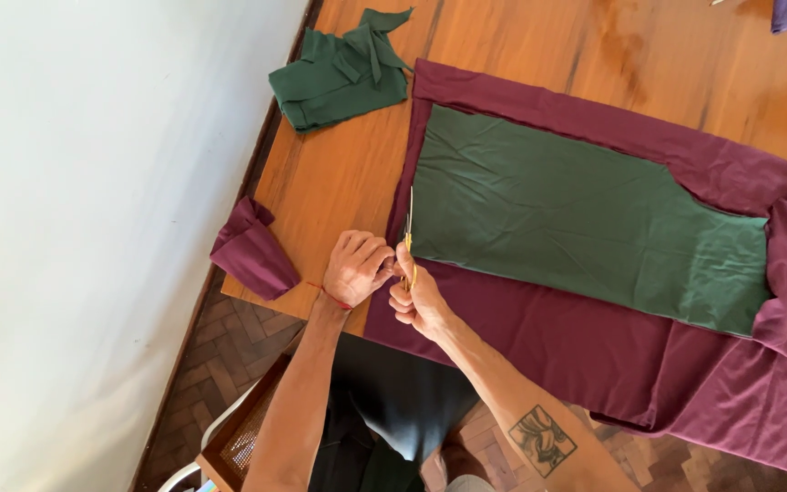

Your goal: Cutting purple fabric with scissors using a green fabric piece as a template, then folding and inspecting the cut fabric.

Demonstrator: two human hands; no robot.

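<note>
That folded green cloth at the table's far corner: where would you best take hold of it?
Probably by the loose strips on top of the folded green cloth. They stick up and splay out at its upper end, so a hand could pinch them from above. The flat folded stack beneath lies tight to the wooden table, offering little edge.

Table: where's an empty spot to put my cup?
Bare wood lies between the folded green cloth, the maroon fabric and the hands. More shows beyond the maroon's far edge. The near edge is crowded.
</note>
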